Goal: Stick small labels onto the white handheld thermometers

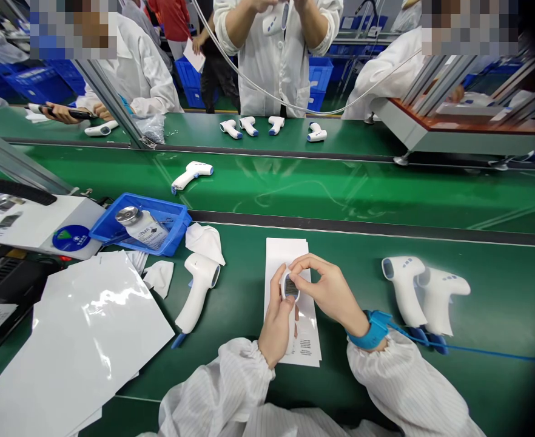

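In front of me my left hand [275,325] is wrapped around a white gun-shaped infrared thermometer [290,287], its grey oval screen facing up. My right hand [332,290] closes its thumb and fingertips on the head of the same thermometer, at the screen's edge. Whether a thin film is between those fingertips, I cannot tell. The handle is mostly hidden by my left hand. Beneath both hands lies a stack of white printed sheets [310,340]. A second thermometer [197,288] rests to the left, and two more thermometers [404,285] lie side by side to the right.
A blue tray [176,233] holds a metal-capped bottle. Large glossy sheets [85,340] cover the left bench, beside crumpled wipes [206,241]. Beyond runs a green conveyor belt [304,188] carrying one thermometer [192,175]. Co-workers sit opposite. A blue cord [486,352] trails rightward from my wristband [372,331].
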`<state>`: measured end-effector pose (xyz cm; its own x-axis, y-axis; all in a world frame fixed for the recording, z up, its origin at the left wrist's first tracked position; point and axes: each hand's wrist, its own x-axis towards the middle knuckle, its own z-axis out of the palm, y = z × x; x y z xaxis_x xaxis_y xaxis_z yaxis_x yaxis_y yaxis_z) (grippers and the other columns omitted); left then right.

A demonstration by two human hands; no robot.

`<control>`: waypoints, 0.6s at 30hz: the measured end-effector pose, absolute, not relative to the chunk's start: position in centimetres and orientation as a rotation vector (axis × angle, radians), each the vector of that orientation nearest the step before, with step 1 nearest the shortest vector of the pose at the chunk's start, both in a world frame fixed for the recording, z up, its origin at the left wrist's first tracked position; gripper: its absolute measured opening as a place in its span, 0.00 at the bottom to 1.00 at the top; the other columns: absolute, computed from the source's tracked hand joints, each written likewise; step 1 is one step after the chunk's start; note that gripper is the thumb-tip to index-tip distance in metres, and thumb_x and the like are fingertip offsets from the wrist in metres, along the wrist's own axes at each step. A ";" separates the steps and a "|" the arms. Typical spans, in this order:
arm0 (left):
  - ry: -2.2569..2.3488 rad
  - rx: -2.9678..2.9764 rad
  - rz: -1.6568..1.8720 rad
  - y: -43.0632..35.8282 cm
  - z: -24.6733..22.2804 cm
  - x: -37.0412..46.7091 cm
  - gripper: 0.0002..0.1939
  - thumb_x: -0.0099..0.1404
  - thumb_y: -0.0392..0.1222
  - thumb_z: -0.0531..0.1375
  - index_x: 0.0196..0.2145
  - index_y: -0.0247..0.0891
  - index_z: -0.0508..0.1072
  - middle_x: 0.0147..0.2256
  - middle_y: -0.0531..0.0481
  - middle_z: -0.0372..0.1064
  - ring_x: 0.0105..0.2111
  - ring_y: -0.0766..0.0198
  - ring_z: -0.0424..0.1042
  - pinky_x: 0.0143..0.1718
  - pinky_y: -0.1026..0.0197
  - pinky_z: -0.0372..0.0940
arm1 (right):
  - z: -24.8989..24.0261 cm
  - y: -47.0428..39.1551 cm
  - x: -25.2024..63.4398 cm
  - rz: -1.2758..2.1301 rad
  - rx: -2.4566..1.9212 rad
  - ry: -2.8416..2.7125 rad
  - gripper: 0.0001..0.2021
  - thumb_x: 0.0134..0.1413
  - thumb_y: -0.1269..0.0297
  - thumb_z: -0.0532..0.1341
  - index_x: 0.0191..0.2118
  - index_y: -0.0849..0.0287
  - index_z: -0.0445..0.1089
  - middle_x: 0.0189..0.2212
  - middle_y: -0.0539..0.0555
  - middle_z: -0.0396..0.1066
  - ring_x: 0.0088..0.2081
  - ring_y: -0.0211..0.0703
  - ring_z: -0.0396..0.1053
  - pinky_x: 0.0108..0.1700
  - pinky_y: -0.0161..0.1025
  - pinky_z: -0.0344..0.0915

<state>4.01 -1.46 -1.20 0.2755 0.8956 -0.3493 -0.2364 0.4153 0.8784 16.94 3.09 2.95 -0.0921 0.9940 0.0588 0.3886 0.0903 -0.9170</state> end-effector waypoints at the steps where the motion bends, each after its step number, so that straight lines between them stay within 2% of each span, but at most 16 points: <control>1: 1.006 0.811 0.882 -1.5 -1.2 4.0 0.28 0.70 0.45 0.46 0.66 0.49 0.43 0.24 0.56 0.60 0.15 0.70 0.54 0.19 0.65 0.55 | 3.0 3.1 16.9 0.987 -1.402 -1.598 0.04 0.52 0.70 0.61 0.28 0.56 0.70 0.35 0.51 0.74 0.39 0.44 0.72 0.46 0.42 0.66; 8: 1.001 0.798 0.888 -1.5 -1.3 3.9 0.27 0.70 0.45 0.46 0.65 0.50 0.44 0.24 0.56 0.59 0.16 0.70 0.54 0.19 0.65 0.56 | 3.1 3.0 16.8 0.970 -1.415 -1.613 0.04 0.51 0.71 0.60 0.28 0.56 0.69 0.34 0.51 0.73 0.39 0.43 0.71 0.45 0.42 0.66; 12: 1.020 0.757 0.918 -0.8 -0.4 4.1 0.22 0.69 0.50 0.49 0.59 0.49 0.53 0.34 0.52 0.62 0.20 0.70 0.59 0.17 0.68 0.58 | 2.9 2.9 16.6 0.952 -1.415 -1.614 0.04 0.51 0.71 0.61 0.28 0.56 0.69 0.34 0.51 0.73 0.39 0.43 0.70 0.45 0.41 0.65; 14: 1.057 0.741 0.926 -0.3 0.1 4.2 0.19 0.69 0.54 0.49 0.55 0.47 0.57 0.38 0.50 0.62 0.25 0.68 0.63 0.17 0.68 0.61 | 2.8 2.9 16.7 0.998 -1.414 -1.577 0.02 0.53 0.68 0.61 0.30 0.56 0.69 0.34 0.51 0.73 0.38 0.43 0.70 0.44 0.41 0.65; 18: 1.099 0.727 0.912 0.1 1.1 4.2 0.19 0.69 0.55 0.48 0.54 0.48 0.58 0.40 0.49 0.62 0.33 0.62 0.67 0.21 0.66 0.68 | 2.8 2.7 17.2 1.166 -1.433 -1.379 0.09 0.59 0.57 0.58 0.35 0.57 0.69 0.35 0.52 0.73 0.38 0.43 0.70 0.42 0.40 0.66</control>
